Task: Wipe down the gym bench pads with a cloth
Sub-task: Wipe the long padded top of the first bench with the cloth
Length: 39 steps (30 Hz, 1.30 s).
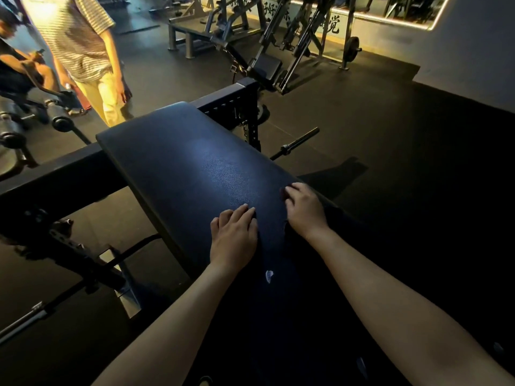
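Cloth (294,243) beneath right hand grip (305,208), on pad (181,162)

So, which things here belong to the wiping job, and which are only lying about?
Job: bench pad, dark cloth (hard to see), left hand, right hand.
Lying about: barbell, weight plate.

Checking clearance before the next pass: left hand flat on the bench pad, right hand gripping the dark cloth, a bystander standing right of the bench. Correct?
One error: the head view shows the bystander standing left of the bench pad, not right. The left hand is flat on the pad, the right hand grips the dark cloth.
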Available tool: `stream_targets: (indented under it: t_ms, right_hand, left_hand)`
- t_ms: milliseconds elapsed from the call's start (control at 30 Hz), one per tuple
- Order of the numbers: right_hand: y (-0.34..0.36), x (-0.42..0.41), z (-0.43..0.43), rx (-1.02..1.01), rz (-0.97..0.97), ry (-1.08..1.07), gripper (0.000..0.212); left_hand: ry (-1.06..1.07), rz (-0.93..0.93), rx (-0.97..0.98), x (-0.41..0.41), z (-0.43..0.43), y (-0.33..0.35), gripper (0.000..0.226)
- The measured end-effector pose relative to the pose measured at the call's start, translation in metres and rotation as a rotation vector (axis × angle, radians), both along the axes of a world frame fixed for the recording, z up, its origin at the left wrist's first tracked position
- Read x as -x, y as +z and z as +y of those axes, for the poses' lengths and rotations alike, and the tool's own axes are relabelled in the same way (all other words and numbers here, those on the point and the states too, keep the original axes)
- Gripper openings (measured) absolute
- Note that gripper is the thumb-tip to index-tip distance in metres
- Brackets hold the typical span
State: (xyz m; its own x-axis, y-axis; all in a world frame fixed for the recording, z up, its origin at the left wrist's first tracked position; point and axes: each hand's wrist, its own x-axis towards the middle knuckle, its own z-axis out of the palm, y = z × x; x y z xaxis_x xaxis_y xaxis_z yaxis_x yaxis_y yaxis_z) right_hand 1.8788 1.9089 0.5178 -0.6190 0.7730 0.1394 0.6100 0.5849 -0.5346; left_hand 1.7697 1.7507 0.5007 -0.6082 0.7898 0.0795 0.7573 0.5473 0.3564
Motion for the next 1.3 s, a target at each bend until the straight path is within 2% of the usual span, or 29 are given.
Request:
stream_targets:
  t_ms: [167,233,300,400,533,667,733,867,1000,1200,1300]
  right_hand:
    - [0.006,0.012,-0.033,0.046,0.029,0.253,0.037]
    - [0.006,0.008,-0.015,0.021,0.029,0.2,0.036]
    - [0.002,-0.001,0.012,-0.022,0.015,0.048,0.037]
    - [0.001,-0.007,0.027,0.037,-0.027,-0.14,0.044]
    - [0.001,0.01,-0.012,0.03,0.009,0.005,0.039]
    - [-0.001,0.009,-0.044,0.035,0.057,0.178,0.037]
    - [-0.002,0.004,-0.035,0.004,0.037,0.168,0.038]
    - [-0.001,-0.002,-0.033,0.016,-0.016,0.013,0.043]
    - [-0.001,0.013,-0.08,0.018,0.029,0.141,0.037]
    - [0.0,0.016,-0.128,0.06,0.065,0.354,0.034]
    - [-0.003,0.018,-0.112,-0.006,0.034,0.257,0.038]
  left_hand:
    - [-0.058,-0.078,-0.049,-0.002,0.03,0.006,0.041]
    - [-0.073,-0.049,-0.015,-0.002,0.035,0.005,0.043]
    - [-0.08,-0.01,0.026,0.0,0.034,0.002,0.046]
    - [-0.081,-0.02,0.012,0.001,0.034,-0.001,0.047]
    - [-0.066,-0.026,-0.012,0.0,0.035,-0.001,0.054]
    - [-0.079,-0.101,-0.118,0.002,0.027,-0.001,0.056]
    - [-0.071,-0.12,-0.142,0.003,0.022,-0.002,0.056]
    - [-0.081,-0.11,-0.171,0.005,0.005,-0.004,0.051]
    - [-0.028,-0.047,-0.26,0.007,-0.025,-0.005,0.063]
    - [0.084,-0.029,-0.298,0.009,-0.063,-0.012,0.046]
    - [0.08,-0.008,-0.306,0.01,-0.08,-0.018,0.047]
